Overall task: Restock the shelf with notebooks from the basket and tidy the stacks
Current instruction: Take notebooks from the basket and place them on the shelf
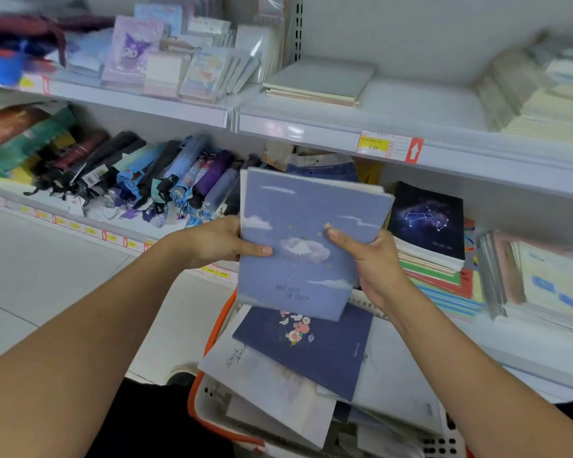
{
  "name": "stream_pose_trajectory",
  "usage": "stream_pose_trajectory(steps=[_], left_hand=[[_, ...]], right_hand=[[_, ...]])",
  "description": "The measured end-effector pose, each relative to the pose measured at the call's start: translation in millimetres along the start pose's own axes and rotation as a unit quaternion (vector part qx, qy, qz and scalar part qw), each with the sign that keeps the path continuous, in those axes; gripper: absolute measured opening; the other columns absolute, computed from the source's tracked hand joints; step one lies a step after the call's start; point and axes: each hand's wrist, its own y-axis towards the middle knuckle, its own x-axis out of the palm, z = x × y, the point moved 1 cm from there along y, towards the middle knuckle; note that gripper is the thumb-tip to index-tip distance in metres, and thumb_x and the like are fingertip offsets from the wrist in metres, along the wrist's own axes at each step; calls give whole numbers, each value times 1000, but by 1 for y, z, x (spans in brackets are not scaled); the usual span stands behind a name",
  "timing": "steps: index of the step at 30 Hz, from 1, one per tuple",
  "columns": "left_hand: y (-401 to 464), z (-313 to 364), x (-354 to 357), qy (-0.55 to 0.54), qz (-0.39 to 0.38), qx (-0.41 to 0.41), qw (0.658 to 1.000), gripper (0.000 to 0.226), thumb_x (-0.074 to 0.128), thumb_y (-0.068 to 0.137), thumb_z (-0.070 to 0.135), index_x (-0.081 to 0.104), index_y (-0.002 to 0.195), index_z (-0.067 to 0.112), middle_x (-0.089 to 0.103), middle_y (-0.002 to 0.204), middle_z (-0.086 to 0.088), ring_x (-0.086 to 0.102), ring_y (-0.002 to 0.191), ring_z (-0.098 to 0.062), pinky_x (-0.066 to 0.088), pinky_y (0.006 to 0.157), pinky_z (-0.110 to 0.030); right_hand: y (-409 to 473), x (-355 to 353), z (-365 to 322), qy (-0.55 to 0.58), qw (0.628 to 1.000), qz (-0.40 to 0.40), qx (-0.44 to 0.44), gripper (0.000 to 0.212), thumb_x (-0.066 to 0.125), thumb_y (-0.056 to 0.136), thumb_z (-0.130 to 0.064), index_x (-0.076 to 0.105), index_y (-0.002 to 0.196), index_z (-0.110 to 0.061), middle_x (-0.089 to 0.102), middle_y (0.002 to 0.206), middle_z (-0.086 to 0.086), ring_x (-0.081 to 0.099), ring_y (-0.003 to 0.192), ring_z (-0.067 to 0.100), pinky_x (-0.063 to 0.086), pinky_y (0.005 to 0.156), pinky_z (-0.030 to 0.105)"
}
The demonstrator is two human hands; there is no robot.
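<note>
A stack of blue notebooks with a cloud cover (305, 233) is held in the air above the basket. My left hand (219, 242) grips its left edge, thumb across the cover. My right hand (368, 259) grips the right edge, thumb on top. Below sits a white basket with an orange rim (201, 408), holding a dark blue flower notebook (311, 348) and several pale ones (265, 388). On the shelf to the right lies a stack topped by a dark constellation notebook (427, 219).
Folded umbrellas (153, 180) fill the shelf to the left. The upper shelf carries a flat grey notebook stack (321, 79), character notepads (136, 51) and pale stacks at the right (543, 104). More pale notebooks (543, 282) lie at the far right. A price tag (389, 148) hangs on the shelf edge.
</note>
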Motion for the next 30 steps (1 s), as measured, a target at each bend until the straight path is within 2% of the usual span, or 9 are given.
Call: stream_pose_trajectory(steps=[7,10,12,14,16,20,23,27,30], left_hand=[[-6,53,-4,-79,203,206,954,39,72,83,12,61,119,21,73,108,11,70,96,-8,57,77,-20],[-9,82,-4,-141,241,250,927,43,71,83,14,55,122,23,69,113,9,70,96,-7,58,79,-23],[-10,96,-8,-175,264,245,916,44,70,85,11,49,124,14,67,113,4,71,90,-8,59,74,-23],[-10,104,-13,-191,270,220,918,47,71,85,8,47,125,9,66,116,-2,70,93,-15,59,75,-28],[-10,108,-18,-206,255,199,923,46,69,86,4,50,127,8,67,120,-7,69,99,-24,57,85,-38],[-14,119,-24,-284,176,198,922,35,56,93,0,57,126,11,69,118,-9,69,101,-27,59,82,-37],[-17,129,-30,-398,116,252,874,39,52,97,14,49,135,7,64,127,-13,65,109,-28,57,87,-37],[-16,125,-41,-396,184,260,861,48,52,98,31,41,142,16,63,129,-6,66,110,-27,58,86,-36],[-14,118,-44,-361,208,240,877,45,49,100,32,43,142,16,64,127,-5,67,108,-23,59,83,-32]], right_hand=[[32,30,-105,-17,988,-47,-144,43,75,78,-7,66,120,-5,74,114,7,72,101,23,59,84,36],[35,26,-107,-88,986,-104,-93,57,74,78,-15,57,132,-9,71,123,6,68,112,28,57,91,40],[31,24,-100,-115,985,-118,-48,49,70,86,-19,54,133,-19,72,119,2,74,96,26,62,75,41],[27,26,-99,-83,989,-124,5,37,61,96,-20,53,131,-24,73,110,3,72,68,19,59,49,34],[28,30,-103,-41,993,-112,18,34,56,100,-16,52,133,-20,74,109,4,72,66,21,54,39,29],[34,43,-117,17,997,-75,27,30,52,101,-12,55,131,-13,77,103,5,74,66,23,54,40,25],[53,49,-136,125,988,-20,94,27,52,101,-8,56,128,-7,72,110,14,74,62,28,50,36,19],[108,55,-177,166,980,9,114,9,44,104,-5,52,108,-2,55,123,27,71,56,39,55,42,23],[155,61,-197,138,984,11,107,13,37,107,-4,46,114,0,50,130,28,71,60,43,59,49,26]])
